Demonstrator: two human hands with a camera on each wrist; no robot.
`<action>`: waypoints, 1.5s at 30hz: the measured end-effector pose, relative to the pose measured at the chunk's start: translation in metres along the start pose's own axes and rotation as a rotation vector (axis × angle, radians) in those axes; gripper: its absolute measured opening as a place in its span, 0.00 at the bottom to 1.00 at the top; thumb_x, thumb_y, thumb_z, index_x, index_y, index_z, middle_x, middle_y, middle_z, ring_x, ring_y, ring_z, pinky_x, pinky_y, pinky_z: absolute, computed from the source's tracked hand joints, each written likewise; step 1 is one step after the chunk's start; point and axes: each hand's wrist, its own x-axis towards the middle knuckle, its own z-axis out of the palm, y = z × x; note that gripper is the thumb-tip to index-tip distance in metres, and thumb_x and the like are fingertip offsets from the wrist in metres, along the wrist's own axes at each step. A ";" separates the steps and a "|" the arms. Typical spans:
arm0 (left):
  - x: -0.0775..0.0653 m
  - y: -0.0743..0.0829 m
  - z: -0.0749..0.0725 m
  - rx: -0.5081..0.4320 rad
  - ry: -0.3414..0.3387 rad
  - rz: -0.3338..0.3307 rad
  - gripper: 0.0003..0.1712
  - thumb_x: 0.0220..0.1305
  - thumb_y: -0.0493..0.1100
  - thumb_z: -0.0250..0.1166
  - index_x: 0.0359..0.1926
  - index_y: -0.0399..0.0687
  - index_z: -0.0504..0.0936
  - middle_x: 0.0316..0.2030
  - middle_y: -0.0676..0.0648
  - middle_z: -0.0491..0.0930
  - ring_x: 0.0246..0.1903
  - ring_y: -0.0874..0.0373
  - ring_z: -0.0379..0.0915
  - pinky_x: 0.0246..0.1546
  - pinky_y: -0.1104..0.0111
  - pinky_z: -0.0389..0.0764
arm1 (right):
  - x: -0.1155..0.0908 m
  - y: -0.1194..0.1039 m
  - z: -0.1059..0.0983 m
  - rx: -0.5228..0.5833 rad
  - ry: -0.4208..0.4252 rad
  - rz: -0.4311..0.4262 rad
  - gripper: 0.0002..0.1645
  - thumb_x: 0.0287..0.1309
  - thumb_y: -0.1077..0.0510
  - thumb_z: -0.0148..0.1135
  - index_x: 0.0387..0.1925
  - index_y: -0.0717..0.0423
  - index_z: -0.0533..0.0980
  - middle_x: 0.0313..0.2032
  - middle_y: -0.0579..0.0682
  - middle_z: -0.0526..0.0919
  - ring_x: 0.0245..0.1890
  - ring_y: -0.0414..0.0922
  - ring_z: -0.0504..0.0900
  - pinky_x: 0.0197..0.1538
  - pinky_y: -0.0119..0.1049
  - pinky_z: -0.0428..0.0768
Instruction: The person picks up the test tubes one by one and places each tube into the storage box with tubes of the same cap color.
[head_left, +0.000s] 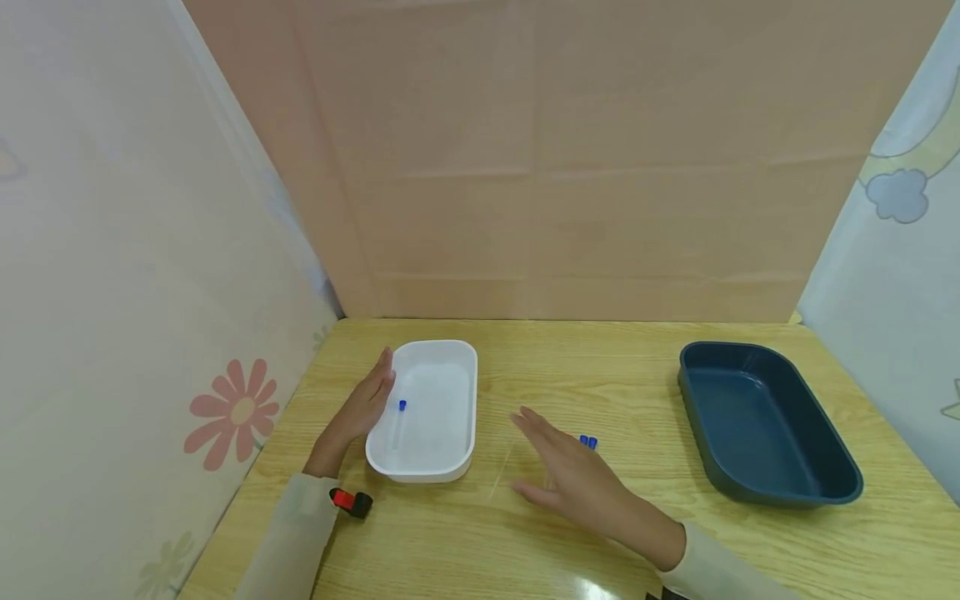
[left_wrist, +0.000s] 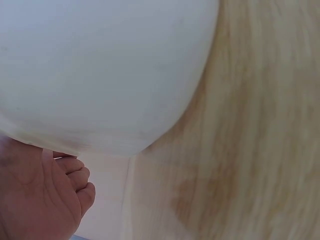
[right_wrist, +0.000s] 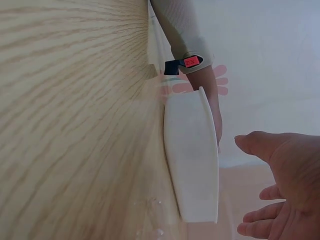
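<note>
In the head view, the near-upright edge of a white tray [head_left: 442,392] is touched by the left hand [head_left: 367,404], whose fingers are laid fairly straight along its outer side; the tray is set just to the right of that hand. Inside it, a tube with a blue cap [head_left: 402,406] is seen near the left hand. The right hand [head_left: 573,479] is held over the tabletop [head_left: 442,542], released, with thumb and fingers spread apart and nothing grasped. Just beyond its knuckles two blue caps [head_left: 592,443] are seen side by side, the rest being partly hidden by the hand. Between the white tray and the right hand, a faint clear strip [head_left: 501,471] can be made out. Well to the right of the right hand, a dark blue tray [head_left: 765,433] is placed. In the left wrist view, the white tray's outer wall is seen close up, with the left palm beside it and the fingers partly hidden. In the right wrist view, the right hand is shown unclenched, apart from the white tray, behind which the left hand is mostly concealed.
</note>
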 end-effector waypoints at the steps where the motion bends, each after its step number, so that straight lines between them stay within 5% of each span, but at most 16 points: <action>1: 0.000 0.000 0.000 0.000 0.000 0.003 0.33 0.85 0.46 0.37 0.79 0.33 0.40 0.80 0.39 0.34 0.78 0.39 0.32 0.76 0.46 0.40 | -0.002 0.001 -0.001 0.003 -0.004 0.007 0.53 0.58 0.43 0.75 0.76 0.58 0.61 0.74 0.60 0.64 0.65 0.58 0.75 0.56 0.55 0.81; 10: 0.000 0.000 0.001 -0.007 0.006 0.007 0.34 0.85 0.45 0.38 0.79 0.33 0.40 0.80 0.39 0.35 0.78 0.37 0.33 0.76 0.45 0.41 | -0.022 0.010 -0.009 -0.007 -0.006 0.077 0.53 0.58 0.43 0.74 0.77 0.55 0.59 0.74 0.57 0.64 0.56 0.47 0.83 0.52 0.52 0.83; 15: 0.001 -0.001 0.002 0.004 0.011 0.006 0.34 0.85 0.48 0.37 0.79 0.33 0.40 0.80 0.39 0.35 0.78 0.37 0.33 0.76 0.46 0.41 | -0.030 0.014 -0.014 -0.014 -0.008 0.109 0.54 0.57 0.42 0.75 0.77 0.54 0.60 0.75 0.55 0.63 0.65 0.54 0.75 0.58 0.56 0.80; 31: 0.001 -0.002 0.001 -0.016 -0.006 0.017 0.40 0.83 0.57 0.34 0.79 0.32 0.39 0.80 0.40 0.34 0.79 0.39 0.32 0.76 0.46 0.41 | -0.049 0.032 -0.023 -0.008 -0.037 0.229 0.53 0.58 0.39 0.73 0.77 0.53 0.60 0.76 0.55 0.60 0.63 0.62 0.76 0.55 0.61 0.80; 45: 0.002 -0.002 0.002 -0.043 0.005 0.024 0.33 0.84 0.45 0.38 0.79 0.32 0.39 0.80 0.39 0.35 0.78 0.38 0.33 0.76 0.45 0.41 | -0.056 0.052 -0.028 -0.029 -0.078 0.302 0.57 0.53 0.35 0.75 0.75 0.57 0.63 0.75 0.60 0.61 0.64 0.64 0.75 0.53 0.62 0.80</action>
